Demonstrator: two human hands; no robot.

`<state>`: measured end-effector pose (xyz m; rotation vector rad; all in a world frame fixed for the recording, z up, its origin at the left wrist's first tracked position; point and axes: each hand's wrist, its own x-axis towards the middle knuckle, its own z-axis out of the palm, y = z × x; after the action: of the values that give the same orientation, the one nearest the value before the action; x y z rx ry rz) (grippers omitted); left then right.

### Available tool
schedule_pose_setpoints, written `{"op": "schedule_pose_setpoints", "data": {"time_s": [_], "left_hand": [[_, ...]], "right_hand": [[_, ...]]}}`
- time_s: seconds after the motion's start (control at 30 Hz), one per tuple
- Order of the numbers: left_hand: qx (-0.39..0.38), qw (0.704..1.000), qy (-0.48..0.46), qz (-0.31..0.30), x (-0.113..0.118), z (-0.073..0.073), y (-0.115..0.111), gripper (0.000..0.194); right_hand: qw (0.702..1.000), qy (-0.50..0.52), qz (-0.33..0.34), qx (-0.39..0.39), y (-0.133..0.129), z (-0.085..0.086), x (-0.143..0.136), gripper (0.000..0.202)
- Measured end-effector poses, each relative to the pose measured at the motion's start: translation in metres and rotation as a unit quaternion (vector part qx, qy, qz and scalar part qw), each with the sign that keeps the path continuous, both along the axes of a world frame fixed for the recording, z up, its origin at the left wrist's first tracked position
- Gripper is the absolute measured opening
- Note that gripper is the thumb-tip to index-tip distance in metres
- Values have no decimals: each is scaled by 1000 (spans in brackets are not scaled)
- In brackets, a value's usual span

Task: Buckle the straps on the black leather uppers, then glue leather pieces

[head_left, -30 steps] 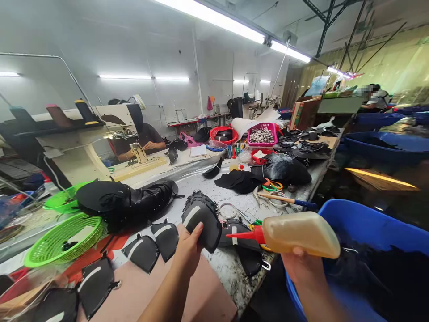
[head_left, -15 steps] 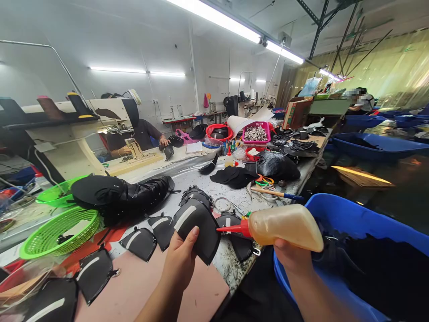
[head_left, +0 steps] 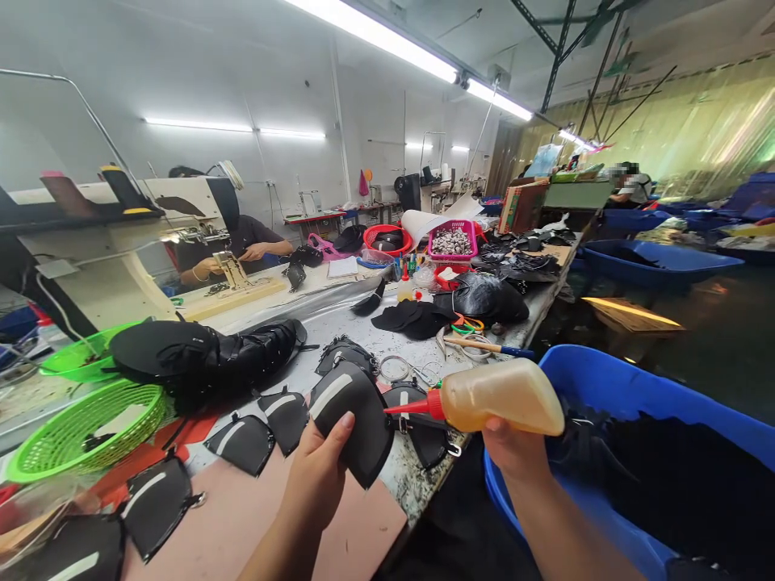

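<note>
Now the red nozzle has closed the gap seen a second ago: its tip meets the right edge of the black panel in view, though touching or just in front can't be told. For the work, this suggests bottle and panel are lined up, with the edge being addressed. Left hand grips the panel by its lower left side, thumb on the face; right hand grasps the bottle from below, tilted nozzle-left. Panel is held up above the table, matte, thin-looking, roughly shield-shaped, with a pale curved strip. Bottle is translucent, smooth plastic, amber liquid inside, nozzle long and tapered. Similar panels lie left, some on a flat pink board. Green basket is perforated; blue tub smooth-walled, holding dark material.
</note>
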<state>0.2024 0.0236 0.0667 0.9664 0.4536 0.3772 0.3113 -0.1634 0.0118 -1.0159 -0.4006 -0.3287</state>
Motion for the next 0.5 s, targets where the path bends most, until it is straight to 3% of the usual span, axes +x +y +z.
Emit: {"op": "schedule_pose_setpoints", "data": {"time_s": [0.17, 0.27, 0.5], "left_hand": [[10, 1000, -2, -11, 0, 0, 0, 58], [13, 1000, -8, -3, 0, 0, -2, 64], [14, 999, -23, 30, -1, 3, -6, 65]], "right_hand": [[1000, 15, 19, 16, 1, 6, -1, 41], [999, 28, 32, 26, 2, 8, -1, 45], [1000, 1, 19, 6, 0, -2, -1, 32]]}}
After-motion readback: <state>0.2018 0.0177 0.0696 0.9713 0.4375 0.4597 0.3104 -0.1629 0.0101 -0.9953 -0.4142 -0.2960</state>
